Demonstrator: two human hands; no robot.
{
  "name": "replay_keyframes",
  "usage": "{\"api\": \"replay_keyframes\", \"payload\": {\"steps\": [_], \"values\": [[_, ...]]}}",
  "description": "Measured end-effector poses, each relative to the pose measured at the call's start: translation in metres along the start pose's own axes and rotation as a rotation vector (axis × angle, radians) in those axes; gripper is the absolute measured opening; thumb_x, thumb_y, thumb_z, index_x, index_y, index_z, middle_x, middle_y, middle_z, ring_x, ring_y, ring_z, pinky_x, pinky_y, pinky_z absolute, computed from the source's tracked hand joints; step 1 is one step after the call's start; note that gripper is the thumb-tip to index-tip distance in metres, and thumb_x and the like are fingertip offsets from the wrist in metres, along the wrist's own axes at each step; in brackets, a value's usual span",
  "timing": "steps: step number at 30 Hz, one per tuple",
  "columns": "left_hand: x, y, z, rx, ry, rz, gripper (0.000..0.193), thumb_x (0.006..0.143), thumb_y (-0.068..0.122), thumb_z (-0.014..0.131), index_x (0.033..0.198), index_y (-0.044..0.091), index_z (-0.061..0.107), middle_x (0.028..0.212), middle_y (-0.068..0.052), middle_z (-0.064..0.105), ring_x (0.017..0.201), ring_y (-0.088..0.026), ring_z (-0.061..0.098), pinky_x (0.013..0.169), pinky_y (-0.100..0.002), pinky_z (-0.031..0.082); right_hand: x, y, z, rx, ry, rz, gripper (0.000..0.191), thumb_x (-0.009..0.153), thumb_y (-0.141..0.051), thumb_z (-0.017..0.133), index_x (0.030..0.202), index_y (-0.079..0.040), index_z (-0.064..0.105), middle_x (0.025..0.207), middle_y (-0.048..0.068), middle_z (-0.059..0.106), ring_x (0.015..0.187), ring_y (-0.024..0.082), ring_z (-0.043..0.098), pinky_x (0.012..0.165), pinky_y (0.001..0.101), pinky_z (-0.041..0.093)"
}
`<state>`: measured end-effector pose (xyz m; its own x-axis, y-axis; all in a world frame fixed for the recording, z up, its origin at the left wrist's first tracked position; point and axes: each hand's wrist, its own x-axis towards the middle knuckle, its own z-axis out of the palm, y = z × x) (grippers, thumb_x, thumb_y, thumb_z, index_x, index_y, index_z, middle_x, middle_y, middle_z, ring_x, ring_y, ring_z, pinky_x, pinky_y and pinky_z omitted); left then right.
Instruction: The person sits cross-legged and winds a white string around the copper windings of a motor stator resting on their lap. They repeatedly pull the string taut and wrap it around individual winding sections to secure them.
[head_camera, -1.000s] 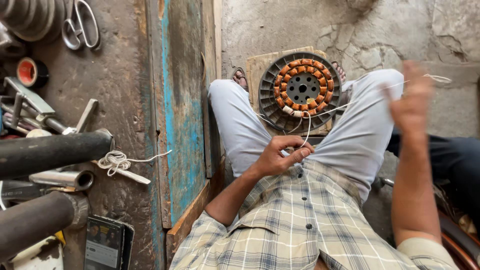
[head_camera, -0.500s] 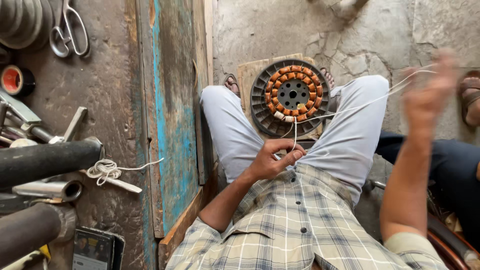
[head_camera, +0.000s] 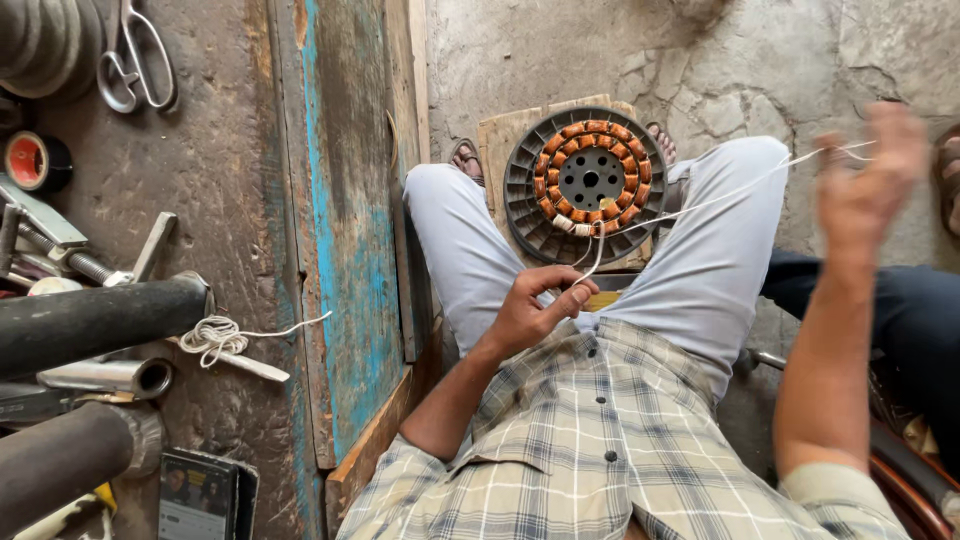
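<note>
1. While the person sat with knees apart, a round motor winding (head_camera: 588, 185), ringed with copper coils, lay on a wooden board (head_camera: 500, 140) on the floor between the two feet.
2. A white cord (head_camera: 720, 195) ran from the near edge of the winding out to the right, and a second length dropped from the same spot towards the lap.
3. To lace the coils well, I judged the cord had to be kept taut on both sides of the winding, pulled evenly so that the tie sat snug without cutting into the copper.
4. The left hand (head_camera: 535, 310) rested just below the winding, over the lap. Its fingers were curled, thumb and forefinger pinching the short length of cord.
5. The right hand (head_camera: 868, 185) was raised well to the right of the winding. It was blurred, with fingers loosely spread; the long cord reached it, but I could not tell how it was gripped.
6. Far left of the winding, beyond a blue-painted plank (head_camera: 345, 220), lay scissors (head_camera: 135, 55), a roll of red tape (head_camera: 30, 160), a small bundle of white string (head_camera: 215, 338) and dark pipes (head_camera: 95, 320).
</note>
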<state>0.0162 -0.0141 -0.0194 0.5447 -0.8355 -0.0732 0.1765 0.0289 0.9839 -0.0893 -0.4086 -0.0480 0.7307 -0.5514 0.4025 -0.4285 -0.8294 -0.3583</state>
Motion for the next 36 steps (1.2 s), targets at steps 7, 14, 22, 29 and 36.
{"api": "replay_keyframes", "payload": {"steps": [7,14,22,29,36], "values": [[-0.003,-0.006,0.007,0.025,-0.058,0.057,0.025,0.105,0.025,0.067,0.111,0.002,0.074,0.092,-0.005,0.071,0.072,-0.009,0.066,0.066,-0.024,0.055,-0.073,-0.07,0.036,0.804,-0.944,-0.284,0.016,0.087,-0.02,0.076,0.092,-0.005,0.073,0.091,0.009,0.078,0.087,0.022,0.074,0.103,0.0422,0.056],[-0.001,-0.003,0.008,-0.012,-0.048,0.039,0.025,0.105,0.024,0.066,0.11,0.001,0.074,0.092,-0.005,0.072,0.073,-0.008,0.065,0.066,-0.024,0.055,0.016,0.007,0.001,0.268,0.391,0.209,0.02,0.119,-0.014,0.062,0.111,-0.003,0.077,0.104,0.012,0.079,0.092,0.023,0.074,0.087,0.0399,0.061],[-0.002,0.002,0.012,0.05,-0.06,0.067,0.024,0.107,0.023,0.065,0.109,0.002,0.075,0.086,-0.004,0.071,0.072,-0.009,0.065,0.065,-0.025,0.054,-0.066,-0.073,0.043,0.546,-0.991,-0.384,0.026,0.082,-0.026,0.086,0.089,-0.006,0.072,0.081,0.008,0.076,0.083,0.021,0.073,0.128,0.046,0.042],[-0.002,0.002,0.007,0.037,-0.051,0.13,0.028,0.108,0.026,0.061,0.11,0.0,0.073,0.087,-0.006,0.07,0.072,-0.009,0.065,0.066,-0.025,0.055,-0.014,-0.013,-0.013,0.365,0.109,0.395,0.023,0.118,-0.021,0.068,0.106,-0.004,0.075,0.086,0.011,0.071,0.073,0.019,0.069,0.07,0.0399,0.052],[0.0,0.014,0.019,-0.349,-0.084,-0.005,0.038,0.116,0.028,0.047,0.126,-0.003,0.065,0.079,-0.006,0.062,0.072,-0.012,0.062,0.064,-0.025,0.051,-0.065,-0.142,-0.003,0.504,-0.11,-0.577,0.044,0.079,-0.019,0.088,0.119,-0.006,0.073,0.109,0.009,0.069,0.1,0.028,0.067,0.087,0.0427,0.055]]}}
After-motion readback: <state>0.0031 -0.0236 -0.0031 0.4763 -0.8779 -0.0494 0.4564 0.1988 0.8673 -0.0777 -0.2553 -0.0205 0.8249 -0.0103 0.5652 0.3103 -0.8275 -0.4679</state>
